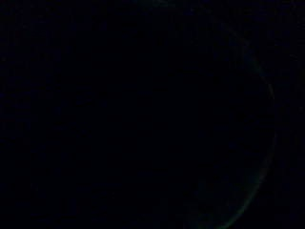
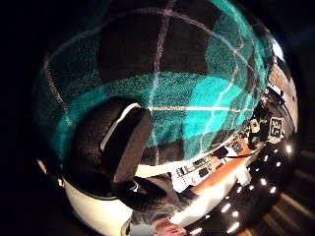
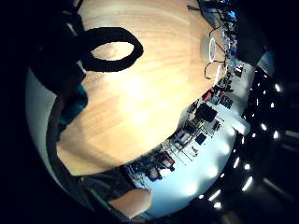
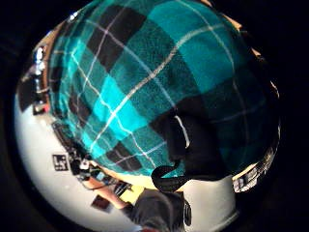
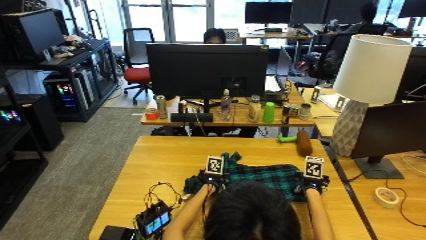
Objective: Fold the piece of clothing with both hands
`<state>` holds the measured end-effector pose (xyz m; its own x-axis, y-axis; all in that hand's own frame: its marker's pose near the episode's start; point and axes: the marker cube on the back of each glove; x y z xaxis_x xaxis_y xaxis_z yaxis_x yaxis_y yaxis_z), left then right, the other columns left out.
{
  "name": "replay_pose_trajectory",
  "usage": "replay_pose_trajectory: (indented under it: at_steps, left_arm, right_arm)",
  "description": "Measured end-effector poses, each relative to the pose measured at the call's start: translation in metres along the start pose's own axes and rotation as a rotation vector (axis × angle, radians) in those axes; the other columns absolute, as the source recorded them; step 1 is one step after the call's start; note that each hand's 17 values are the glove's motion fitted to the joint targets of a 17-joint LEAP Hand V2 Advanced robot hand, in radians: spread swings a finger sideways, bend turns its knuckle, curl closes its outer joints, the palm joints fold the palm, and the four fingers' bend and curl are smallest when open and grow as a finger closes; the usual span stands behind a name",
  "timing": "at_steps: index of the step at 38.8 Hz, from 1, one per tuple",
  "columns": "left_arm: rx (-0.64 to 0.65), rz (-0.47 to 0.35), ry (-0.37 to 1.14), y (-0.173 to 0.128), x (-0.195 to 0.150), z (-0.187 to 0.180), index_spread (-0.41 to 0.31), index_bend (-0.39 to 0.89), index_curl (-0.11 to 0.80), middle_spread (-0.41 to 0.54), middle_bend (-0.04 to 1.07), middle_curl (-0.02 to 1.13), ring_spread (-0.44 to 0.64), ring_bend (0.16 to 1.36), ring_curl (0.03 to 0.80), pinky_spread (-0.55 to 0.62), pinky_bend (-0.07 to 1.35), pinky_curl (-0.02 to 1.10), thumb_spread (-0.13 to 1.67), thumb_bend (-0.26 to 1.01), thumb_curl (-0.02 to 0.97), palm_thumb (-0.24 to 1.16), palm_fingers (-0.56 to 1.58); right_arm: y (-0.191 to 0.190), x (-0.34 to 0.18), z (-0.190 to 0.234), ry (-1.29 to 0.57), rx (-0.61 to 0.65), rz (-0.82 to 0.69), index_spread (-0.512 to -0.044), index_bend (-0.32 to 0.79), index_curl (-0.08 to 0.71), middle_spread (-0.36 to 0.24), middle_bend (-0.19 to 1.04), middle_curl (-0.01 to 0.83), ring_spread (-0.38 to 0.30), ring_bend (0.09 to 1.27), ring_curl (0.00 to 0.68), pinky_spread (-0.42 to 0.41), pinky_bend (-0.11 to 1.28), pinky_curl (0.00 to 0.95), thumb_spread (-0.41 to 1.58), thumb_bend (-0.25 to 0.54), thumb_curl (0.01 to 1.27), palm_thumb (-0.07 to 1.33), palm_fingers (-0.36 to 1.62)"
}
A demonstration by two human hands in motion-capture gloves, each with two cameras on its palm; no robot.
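A teal and black plaid garment (image 5: 266,176) is seen lying bunched on the wooden worktop (image 5: 166,165), just ahead of the person's head. The left hand (image 5: 210,181) is placed at the garment's left edge and the right hand (image 5: 311,185) at its right edge, so that the cloth is spanned between them. In the left thumb side palm view, a gloved thumb (image 2: 118,142) is shown curled against the plaid cloth (image 2: 187,73), which fills the space beyond the fingers; the cloth appears to be gripped. In the right thumb side palm view, a black thumb (image 4: 193,145) is likewise pressed onto the plaid (image 4: 135,72). Bare wood (image 3: 140,84) is shown beside the right little finger. The left little finger side view is wholly dark.
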<state>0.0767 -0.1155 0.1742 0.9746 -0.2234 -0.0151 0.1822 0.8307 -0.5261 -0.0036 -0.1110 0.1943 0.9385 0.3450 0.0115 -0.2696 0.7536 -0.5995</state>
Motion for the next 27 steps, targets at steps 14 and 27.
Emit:
replay_pose_trajectory:
  at_steps: [14,27]
  left_arm:
    - [0.003,0.028,-0.001,-0.002,0.001,0.001,-0.097,0.14,0.271,0.239,0.16,0.25,0.44,0.64,0.321,0.45,0.68,0.36,1.12,-0.02,0.253,0.14,-0.02]
    - [0.016,0.031,-0.007,-0.002,0.001,-0.001,-0.097,0.15,0.275,0.246,0.16,0.25,0.45,0.65,0.308,0.46,0.68,0.35,1.12,-0.02,0.249,0.15,-0.01]
  right_arm:
    - [-0.007,-0.014,-0.003,-0.03,0.233,-0.029,-0.258,0.11,0.08,-0.044,0.34,0.425,-0.098,0.73,0.392,-0.092,0.79,0.361,1.13,0.047,0.34,0.8,0.81]
    - [0.0,-0.036,-0.016,-0.047,0.234,-0.163,-0.237,0.2,0.204,-0.13,0.35,0.45,-0.215,0.72,0.418,-0.299,0.65,0.347,0.98,0.084,0.43,1.03,1.26]
